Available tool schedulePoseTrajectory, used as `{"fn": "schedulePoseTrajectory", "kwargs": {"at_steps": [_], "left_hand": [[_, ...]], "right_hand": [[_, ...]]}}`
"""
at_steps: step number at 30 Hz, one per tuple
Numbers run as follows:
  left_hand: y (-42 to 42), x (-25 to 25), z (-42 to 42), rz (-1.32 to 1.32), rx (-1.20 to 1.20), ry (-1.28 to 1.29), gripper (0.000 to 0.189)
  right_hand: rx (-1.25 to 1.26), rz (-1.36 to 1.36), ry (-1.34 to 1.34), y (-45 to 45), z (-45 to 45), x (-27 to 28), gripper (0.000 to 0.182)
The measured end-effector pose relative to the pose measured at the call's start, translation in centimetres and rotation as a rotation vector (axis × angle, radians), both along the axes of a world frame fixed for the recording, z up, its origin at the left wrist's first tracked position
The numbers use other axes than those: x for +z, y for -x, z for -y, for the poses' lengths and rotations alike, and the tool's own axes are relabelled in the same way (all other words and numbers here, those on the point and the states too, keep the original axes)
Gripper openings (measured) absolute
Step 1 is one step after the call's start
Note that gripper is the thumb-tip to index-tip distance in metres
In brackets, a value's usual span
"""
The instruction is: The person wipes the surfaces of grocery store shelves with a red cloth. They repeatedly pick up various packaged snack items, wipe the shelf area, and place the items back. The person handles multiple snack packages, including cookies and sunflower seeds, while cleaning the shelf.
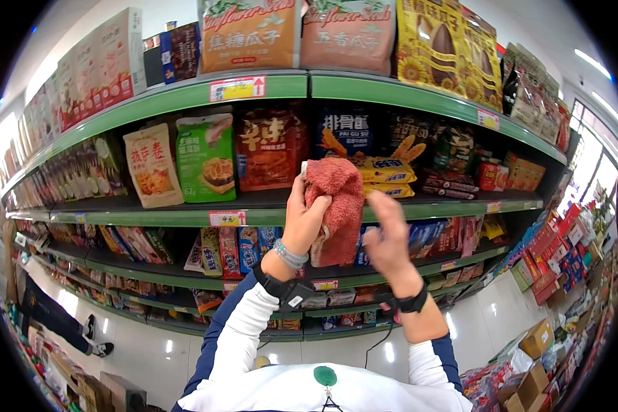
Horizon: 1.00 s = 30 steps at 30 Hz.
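Note:
A folded red terry cloth (340, 211) hangs from my left hand (309, 211), whose thumb presses on its front. Just right of the cloth is my right hand (390, 239), blurred, its fingers apart and holding nothing. Behind the cloth runs a dark shelf with a green front edge (432, 213). On that shelf stand a red snack bag (270, 149), a green snack bag (206, 157) and a cream snack bag (153, 165). Yellow snack packs (389, 177) lie stacked right of the cloth, in front of a dark blue bag (345, 131).
Large sunflower seed bags (250, 38) stand on the upper shelf. Lower shelves hold rows of small packets (229, 252). At the lower left another person's legs (56, 314) show on the tiled floor (154, 350). Cardboard boxes (533, 389) and piled goods line the right side.

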<state>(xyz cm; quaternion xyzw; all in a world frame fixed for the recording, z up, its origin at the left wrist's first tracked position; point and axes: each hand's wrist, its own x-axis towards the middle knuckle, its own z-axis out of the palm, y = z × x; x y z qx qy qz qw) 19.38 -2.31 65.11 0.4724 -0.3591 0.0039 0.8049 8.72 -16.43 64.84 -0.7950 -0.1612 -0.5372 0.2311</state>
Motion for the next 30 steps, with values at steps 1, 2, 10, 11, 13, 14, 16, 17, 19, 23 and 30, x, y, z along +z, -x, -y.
{"fn": "schedulePoseTrajectory", "kwargs": {"at_steps": [1,2,10,11,13,14,16,17,19,23,30], "left_hand": [[1.7,0.9,0.6,0.024,-0.093,0.056,0.047],[2.7,0.9,0.4,-0.076,-0.211,0.107,0.048],[4.2,4.3,-6.1,0.237,-0.003,-0.136,0.064],[3.5,5.5,-7.6,0.27,0.128,-0.2,0.062],[2.1,9.3,-10.3,0.247,0.153,-0.002,0.058],[0.6,11.0,-10.9,0.269,0.222,0.028,0.056],[-4.3,14.2,-13.3,0.471,0.579,-0.054,0.057],[-5.9,16.4,-14.4,0.502,0.701,-0.117,0.062],[-9.5,20.0,-16.0,0.526,0.862,-0.238,0.076],[-14.0,24.2,-15.3,0.493,1.028,-0.51,0.096],[-18.2,27.2,-13.6,0.343,0.512,-0.586,0.112]], "right_hand": [[0.011,-0.12,0.084,0.6,-0.9,-0.1,0.061],[0.032,-0.127,0.104,0.6,-2.9,0.3,0.063],[0.072,0.095,-0.013,-2.3,-3.4,3.8,0.051],[0.057,0.106,-0.03,-2.2,-2.8,4.5,0.051],[0.08,0.053,-0.21,-0.9,-1.5,4.9,0.049],[0.116,0.067,-0.291,0.2,-1.0,5.0,0.045],[0.196,0.066,-0.441,1.3,-1.4,3.5,0.044],[0.203,0.057,-0.487,2.1,-1.7,2.8,0.045],[0.18,0.106,-0.442,2.9,-2.6,0.8,0.048],[0.127,-0.024,-0.577,6.0,-2.9,-4.0,0.047],[-0.008,-0.045,-0.918,10.3,-3.2,-8.8,0.05]]}}
